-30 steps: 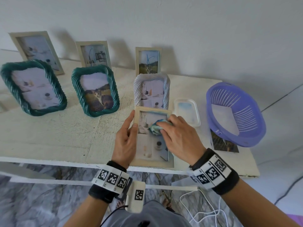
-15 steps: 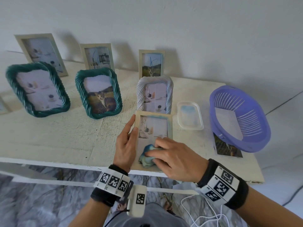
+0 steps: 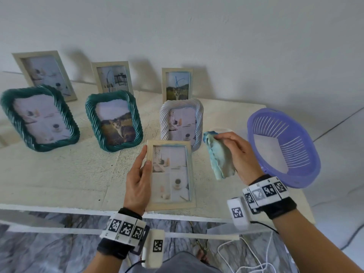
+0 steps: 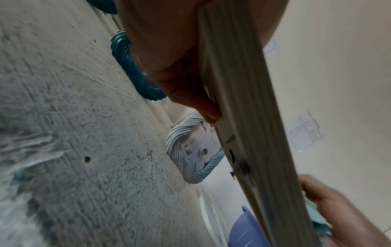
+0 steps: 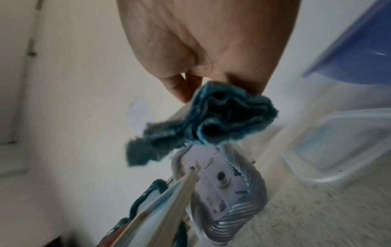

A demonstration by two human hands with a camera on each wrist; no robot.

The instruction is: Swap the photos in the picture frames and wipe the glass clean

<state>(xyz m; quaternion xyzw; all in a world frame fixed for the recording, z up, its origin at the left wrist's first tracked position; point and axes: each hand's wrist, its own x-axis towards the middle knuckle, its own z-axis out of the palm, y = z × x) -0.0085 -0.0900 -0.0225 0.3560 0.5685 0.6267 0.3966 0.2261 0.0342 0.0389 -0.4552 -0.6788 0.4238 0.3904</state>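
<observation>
A pale wooden frame is held tilted above the table edge, blue cloth just beside it.

No words, brand names or numbers can be read anywhere. The only signs are black-and-white square code markers: a row of them on the band around the left wrist, another row on the band around the right wrist, and one on each small white box hanging by those bands. A sheet of paper on the far wall carries printed lines, too small and blurred to make out.
</observation>
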